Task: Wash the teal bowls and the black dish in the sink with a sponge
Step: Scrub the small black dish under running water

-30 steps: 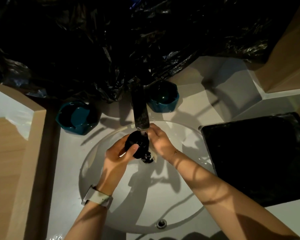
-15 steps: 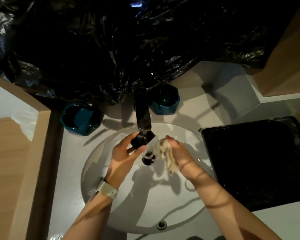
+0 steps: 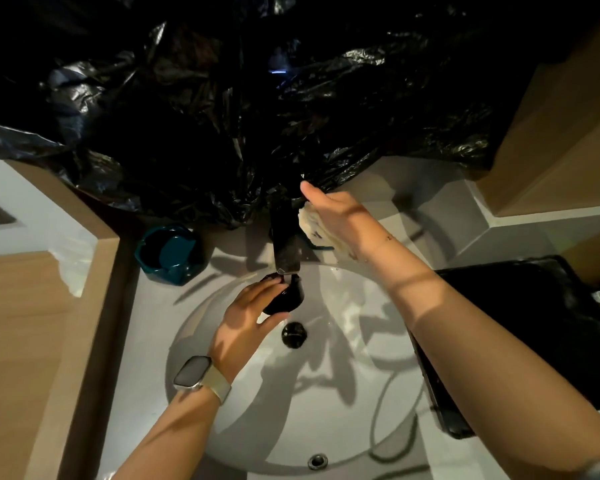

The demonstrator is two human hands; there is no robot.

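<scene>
Left hand (image 3: 248, 322) gripped the black dish (image 3: 286, 296), fingers curled over its near side, holding it tilted right under the spout of the dark tap (image 3: 284, 242), above the drain (image 3: 294, 335) of the white sink (image 3: 326, 393). Water flow too dim to tell. Right hand (image 3: 340, 216) was up behind the tap, reaching toward the handle area at the edge of the black plastic sheeting (image 3: 257, 116); the pale sponge (image 3: 314, 227) sat bunched under its palm and fingers, thumb stuck out. How tight that grip was, cannot tell: fingers hidden under the hand.

One teal bowl (image 3: 168, 252) stood on the grey surface (image 3: 146, 323) left of the tap, well apart from both hands. A sliver of teal showed just below the sponge, likely the second teal bowl, mostly hidden. Black tray (image 3: 520, 327) sat right of the sink, watch (image 3: 194, 374) on the left wrist.

Risks, as judged: dish held one-handed and probably wet, so it could slip and knock against the basin or drain. Working the tap with a sponge-filled hand could drop the sponge or jerk the flow too far and splash the surface. The right forearm passing close over the hidden bowl could nudge it. Poor light makes leftover dirt easy to miss.
</scene>
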